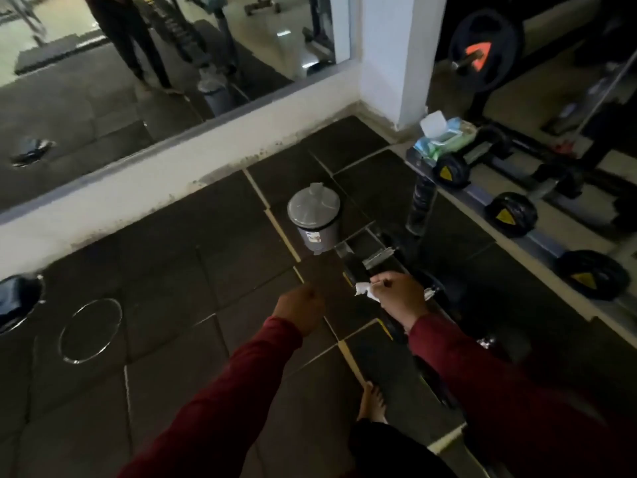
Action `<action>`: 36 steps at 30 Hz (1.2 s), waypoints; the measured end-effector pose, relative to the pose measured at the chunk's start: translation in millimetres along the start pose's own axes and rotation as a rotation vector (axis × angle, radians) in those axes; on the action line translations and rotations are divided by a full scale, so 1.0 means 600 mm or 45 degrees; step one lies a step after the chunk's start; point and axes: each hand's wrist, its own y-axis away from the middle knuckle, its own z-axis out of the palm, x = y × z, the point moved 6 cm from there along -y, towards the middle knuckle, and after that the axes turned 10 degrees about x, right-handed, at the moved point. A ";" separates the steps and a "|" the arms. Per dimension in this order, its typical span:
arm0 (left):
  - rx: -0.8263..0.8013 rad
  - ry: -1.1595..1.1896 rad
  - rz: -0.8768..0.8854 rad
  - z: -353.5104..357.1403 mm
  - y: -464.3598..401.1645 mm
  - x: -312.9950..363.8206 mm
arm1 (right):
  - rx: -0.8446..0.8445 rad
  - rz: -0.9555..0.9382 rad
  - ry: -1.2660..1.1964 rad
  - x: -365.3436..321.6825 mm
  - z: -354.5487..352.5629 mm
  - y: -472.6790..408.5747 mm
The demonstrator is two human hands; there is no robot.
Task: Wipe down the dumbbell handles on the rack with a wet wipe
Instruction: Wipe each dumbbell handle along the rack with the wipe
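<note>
Nearest the lens, two red sleeves reach forward over the dark floor tiles, with a bare foot (372, 401) planted below them. At the end of one sleeve, the right hand (400, 295) pinches a crumpled white wipe (364, 290) between thumb and fingers, holding it just over the near end of the lower rack (372, 260), where the dumbbells sit in deep shadow; whether the wipe touches a handle cannot be told. Beside it, the left hand (301, 310) is curled into a loose fist, holding nothing and hanging clear of the rack.

Further off, a small lidded bin (314, 215) stands on the floor just beyond the rack's end. Up on the top rail to the right, a wipe pack (439, 139) rests with its flap open, beside a dumbbell (472, 157) whose pale handle shows plainly; more dumbbell heads with yellow marks line the rail toward the right edge. A mirror runs along the wall at upper left.

My judgement is that the wiping is under way on the low row, with the top row likely still to do. Next the wipe should be wrapped round a handle and drawn along it, the free hand steadying the weight so it does not roll.
</note>
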 end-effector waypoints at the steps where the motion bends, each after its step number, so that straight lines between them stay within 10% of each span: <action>1: -0.049 -0.037 0.007 0.010 -0.039 0.008 | 0.010 0.066 -0.045 0.005 0.008 -0.030; 20: -0.795 -0.558 0.237 0.339 -0.642 0.015 | 0.370 0.990 -0.066 0.222 0.199 -0.413; 27: -0.540 -0.399 -0.113 0.470 -0.738 -0.052 | 0.267 1.309 -0.054 0.330 0.291 -0.480; 36: -0.207 -0.293 -0.345 0.552 -0.757 -0.107 | 0.117 1.073 0.243 0.396 0.337 -0.560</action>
